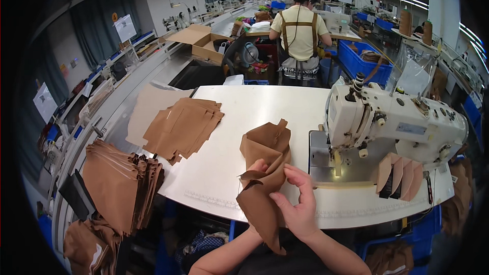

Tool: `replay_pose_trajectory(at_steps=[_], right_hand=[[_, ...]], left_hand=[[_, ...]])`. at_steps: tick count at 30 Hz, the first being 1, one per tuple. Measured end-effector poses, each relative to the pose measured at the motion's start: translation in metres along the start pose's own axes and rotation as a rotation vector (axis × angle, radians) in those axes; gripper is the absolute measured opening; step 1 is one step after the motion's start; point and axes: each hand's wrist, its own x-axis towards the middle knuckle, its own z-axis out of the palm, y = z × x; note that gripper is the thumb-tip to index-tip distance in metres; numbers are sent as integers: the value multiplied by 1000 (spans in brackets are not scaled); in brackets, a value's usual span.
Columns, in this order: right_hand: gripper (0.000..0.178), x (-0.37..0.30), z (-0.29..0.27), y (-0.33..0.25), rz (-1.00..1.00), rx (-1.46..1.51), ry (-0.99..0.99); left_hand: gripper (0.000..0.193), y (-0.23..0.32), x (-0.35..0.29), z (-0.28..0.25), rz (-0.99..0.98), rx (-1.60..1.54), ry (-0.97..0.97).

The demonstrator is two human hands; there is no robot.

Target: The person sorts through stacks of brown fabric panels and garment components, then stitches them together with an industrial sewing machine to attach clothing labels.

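A brown fabric piece (265, 183), folded and partly sewn into a pouch-like shape, is held up over the front edge of the white sewing table (239, 104). My left hand (259, 166) grips it from behind; only some fingertips show, and the cloth covers the rest. On the right side of the cloth, my right hand (300, 203) pinches its edge between thumb and fingers. A loose flap hangs toward me below the hands. To the right stands a white sewing machine (397, 117), with its metal bed plate (320, 155) apart from the cloth.
Flat brown cut pieces (186, 125) lie at the table's left. A thick stack of brown panels (109, 183) hangs beside its left edge. Curved pinkish-tan pieces (400, 175) stand right of the needle. Ahead, a seated person (300, 30) works near a blue bin (364, 63).
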Motion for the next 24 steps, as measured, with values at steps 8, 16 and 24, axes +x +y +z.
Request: replay_pose_trajectory(at_steps=[8, 16, 24], right_hand=[[15, -1, -7, 14, -21, -119, -134], [26, 8, -39, 9, 76, -83, -15], [32, 42, -66, -19, 26, -178, -383]], left_hand=[[50, 45, -7, 24, -127, -7, 238], [41, 78, 80, -47, 1053, 1073, -302], [26, 82, 63, -33, 534, 745, -449]])
